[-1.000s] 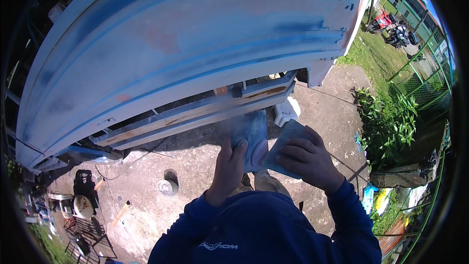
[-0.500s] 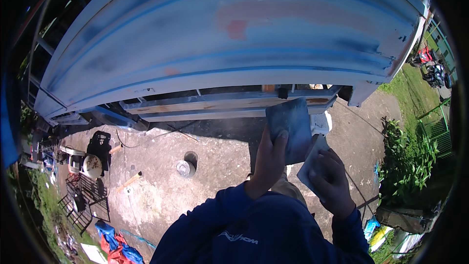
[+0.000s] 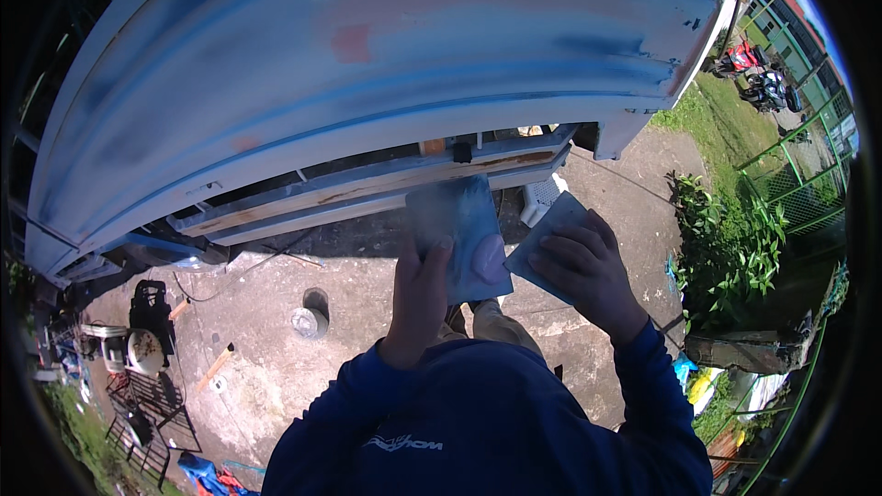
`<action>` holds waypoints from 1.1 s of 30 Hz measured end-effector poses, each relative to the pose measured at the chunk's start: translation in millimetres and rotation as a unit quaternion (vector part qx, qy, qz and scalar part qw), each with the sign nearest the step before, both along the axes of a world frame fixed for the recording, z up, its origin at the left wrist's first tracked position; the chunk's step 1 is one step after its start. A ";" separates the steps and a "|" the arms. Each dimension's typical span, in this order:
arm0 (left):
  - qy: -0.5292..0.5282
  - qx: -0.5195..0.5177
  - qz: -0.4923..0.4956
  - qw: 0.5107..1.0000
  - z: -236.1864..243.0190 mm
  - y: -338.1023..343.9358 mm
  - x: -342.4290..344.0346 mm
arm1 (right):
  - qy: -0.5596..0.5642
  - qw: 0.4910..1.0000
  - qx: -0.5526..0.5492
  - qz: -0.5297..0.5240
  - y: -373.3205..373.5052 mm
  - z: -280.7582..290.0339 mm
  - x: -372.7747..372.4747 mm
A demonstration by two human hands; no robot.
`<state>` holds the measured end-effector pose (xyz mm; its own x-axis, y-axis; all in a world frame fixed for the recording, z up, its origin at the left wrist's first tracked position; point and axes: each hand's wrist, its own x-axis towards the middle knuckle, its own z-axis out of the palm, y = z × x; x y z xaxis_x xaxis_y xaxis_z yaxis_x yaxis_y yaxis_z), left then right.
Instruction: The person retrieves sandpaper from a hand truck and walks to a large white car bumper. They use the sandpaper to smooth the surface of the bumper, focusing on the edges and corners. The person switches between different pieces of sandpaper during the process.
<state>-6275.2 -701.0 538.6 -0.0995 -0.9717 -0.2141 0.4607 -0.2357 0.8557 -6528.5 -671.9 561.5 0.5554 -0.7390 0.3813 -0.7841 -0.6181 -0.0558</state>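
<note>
The left hand (image 3: 418,292) is closed around the edge of a flat blue-grey board (image 3: 459,211), thumb on top. Pale pink paste (image 3: 489,260) lies on the board's right side. Just right of the board, the right hand (image 3: 593,271) grasps another flat plate (image 3: 564,211), fingers across its face. Beyond the board stretches a patchy blue-and-white curved panel (image 3: 413,60).

- Dark blue shirt (image 3: 514,422)
- Pale printed mark (image 3: 404,444) on the shirt's front
- Long, creased sleeves (image 3: 650,381), the shirt's same blue
- Left hand (image 3: 419,294) and right hand (image 3: 588,273), bare, beyond the shirt's cuffs
- Tan trousers (image 3: 505,326), probably, past the shirt's lower edge
</note>
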 end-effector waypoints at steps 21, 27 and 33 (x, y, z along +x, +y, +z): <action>-0.061 -0.065 0.073 0.993 -3.1 -16.2 -21.3 | -0.191 0.976 0.103 0.027 19.4 16.5 38.1; 0.159 0.083 0.016 0.984 -18.6 -8.3 -24.8 | -0.217 0.966 0.138 -0.019 8.6 -51.9 15.0; 0.032 0.037 0.031 0.998 -10.4 -5.1 -17.8 | -0.036 0.999 0.029 -0.018 9.8 -11.9 6.9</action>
<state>-6293.0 -706.1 528.2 -0.0555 -0.9581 -0.2811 0.5292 -0.2669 0.8054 -6521.6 -662.1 549.6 0.4999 -0.7802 0.3761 -0.7989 -0.5831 -0.1476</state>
